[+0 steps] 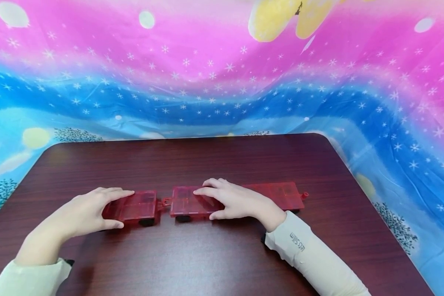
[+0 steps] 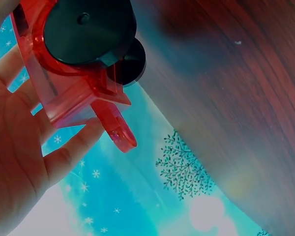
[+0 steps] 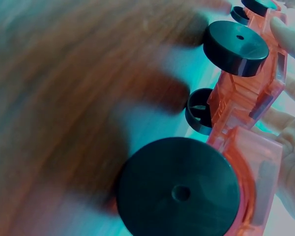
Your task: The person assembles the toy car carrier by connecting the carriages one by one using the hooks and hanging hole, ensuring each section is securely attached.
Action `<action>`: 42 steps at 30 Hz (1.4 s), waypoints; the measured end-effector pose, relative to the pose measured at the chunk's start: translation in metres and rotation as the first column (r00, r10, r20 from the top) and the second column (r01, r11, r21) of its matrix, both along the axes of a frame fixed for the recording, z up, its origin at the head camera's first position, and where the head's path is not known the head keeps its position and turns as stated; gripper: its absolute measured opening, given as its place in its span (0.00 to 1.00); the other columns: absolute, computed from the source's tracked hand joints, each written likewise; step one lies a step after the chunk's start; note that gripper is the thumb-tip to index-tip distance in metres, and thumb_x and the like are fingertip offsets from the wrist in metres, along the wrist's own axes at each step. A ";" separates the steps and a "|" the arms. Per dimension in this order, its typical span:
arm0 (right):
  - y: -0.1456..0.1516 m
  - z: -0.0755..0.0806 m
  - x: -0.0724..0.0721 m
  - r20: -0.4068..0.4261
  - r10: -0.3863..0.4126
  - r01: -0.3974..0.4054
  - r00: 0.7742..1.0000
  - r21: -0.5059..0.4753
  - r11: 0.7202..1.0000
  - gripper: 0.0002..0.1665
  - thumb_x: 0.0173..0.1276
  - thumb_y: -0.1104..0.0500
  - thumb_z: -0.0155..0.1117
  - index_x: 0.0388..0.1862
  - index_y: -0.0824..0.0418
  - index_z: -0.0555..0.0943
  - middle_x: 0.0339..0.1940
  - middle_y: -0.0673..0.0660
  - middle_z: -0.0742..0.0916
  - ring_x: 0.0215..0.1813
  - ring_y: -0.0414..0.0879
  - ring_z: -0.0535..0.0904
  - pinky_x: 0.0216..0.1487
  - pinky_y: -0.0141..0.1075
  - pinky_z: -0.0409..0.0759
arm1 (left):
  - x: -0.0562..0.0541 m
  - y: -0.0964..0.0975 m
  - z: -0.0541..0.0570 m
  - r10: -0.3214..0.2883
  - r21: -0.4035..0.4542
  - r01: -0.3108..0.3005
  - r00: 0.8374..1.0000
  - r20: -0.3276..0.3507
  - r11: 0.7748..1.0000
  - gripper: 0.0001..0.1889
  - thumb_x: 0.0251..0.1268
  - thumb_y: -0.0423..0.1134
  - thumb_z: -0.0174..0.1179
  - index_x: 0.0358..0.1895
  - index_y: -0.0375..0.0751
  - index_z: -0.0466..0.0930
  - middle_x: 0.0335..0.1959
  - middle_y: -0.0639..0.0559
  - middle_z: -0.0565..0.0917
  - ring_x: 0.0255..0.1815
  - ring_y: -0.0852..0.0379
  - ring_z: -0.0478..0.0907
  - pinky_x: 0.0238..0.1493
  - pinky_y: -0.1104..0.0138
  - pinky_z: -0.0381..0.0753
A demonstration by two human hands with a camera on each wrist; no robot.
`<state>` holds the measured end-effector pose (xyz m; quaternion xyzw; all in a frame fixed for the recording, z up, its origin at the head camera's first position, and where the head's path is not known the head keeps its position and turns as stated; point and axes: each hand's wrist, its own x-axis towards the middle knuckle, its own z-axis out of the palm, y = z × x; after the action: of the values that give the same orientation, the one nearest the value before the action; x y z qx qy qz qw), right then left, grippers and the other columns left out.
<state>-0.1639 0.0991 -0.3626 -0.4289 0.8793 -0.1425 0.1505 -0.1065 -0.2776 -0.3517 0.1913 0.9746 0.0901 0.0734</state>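
Note:
A short red translucent toy wagon [image 1: 144, 204] with black wheels sits at left on the table. My left hand [image 1: 85, 207] grips it, thumb along the near side and fingers over the far side. In the left wrist view a red coupling tab [image 2: 117, 132] sticks out of its end. To its right is a second red wagon [image 1: 183, 201], which my right hand [image 1: 238, 201] holds with thumb at the near edge and fingers on top. A red coupling ring [image 1: 166, 202] lies between these two. A third red section [image 1: 277, 195] extends rightward past my right hand, which hides where it meets the second.
Everything stands on a dark wood table [image 1: 192, 160] with rounded far corners. Behind and beside it hangs a pink and blue snowflake-print cloth [image 1: 214, 82]. A red peg [image 1: 305, 195] projects from the right end of the row. Black wheels [image 3: 235, 48] show under it.

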 end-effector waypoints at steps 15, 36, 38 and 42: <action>-0.001 0.001 0.003 -0.016 0.018 -0.018 1.000 -0.006 1.000 0.42 0.64 0.47 0.71 0.76 0.44 0.65 0.72 0.51 0.71 0.68 0.46 0.68 0.69 0.44 0.74 | 0.000 0.004 -0.003 -0.002 0.009 0.001 1.000 0.022 1.000 0.43 0.43 0.57 0.78 0.68 0.52 0.74 0.64 0.38 0.77 0.62 0.35 0.74 0.48 0.41 0.82; -0.003 0.000 0.003 -0.043 0.023 -0.021 0.999 0.025 0.999 0.42 0.64 0.47 0.71 0.75 0.43 0.66 0.71 0.51 0.71 0.68 0.46 0.68 0.72 0.46 0.70 | 0.000 0.003 -0.007 -0.030 0.065 0.026 0.998 0.054 0.998 0.44 0.44 0.52 0.79 0.69 0.50 0.71 0.63 0.42 0.79 0.61 0.37 0.75 0.55 0.42 0.79; -0.003 0.000 0.003 -0.042 0.022 -0.021 0.999 0.026 0.999 0.42 0.63 0.47 0.71 0.75 0.43 0.66 0.71 0.51 0.71 0.68 0.46 0.68 0.72 0.45 0.71 | 0.000 0.003 -0.007 -0.029 0.067 0.025 0.998 0.054 0.997 0.44 0.44 0.52 0.79 0.69 0.50 0.71 0.62 0.42 0.79 0.61 0.37 0.75 0.54 0.42 0.80; -0.003 0.001 0.003 -0.033 0.021 -0.021 0.999 0.023 1.000 0.42 0.63 0.47 0.71 0.75 0.43 0.67 0.72 0.51 0.71 0.68 0.46 0.68 0.72 0.45 0.71 | 0.000 0.003 -0.007 -0.028 0.066 0.024 0.998 0.058 0.998 0.44 0.44 0.52 0.79 0.69 0.50 0.71 0.62 0.42 0.79 0.61 0.37 0.75 0.54 0.42 0.80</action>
<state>-0.1609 0.0961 -0.3614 -0.4386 0.8787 -0.1237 0.1424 -0.1067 -0.2747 -0.3592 0.2034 0.9661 0.1262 0.0969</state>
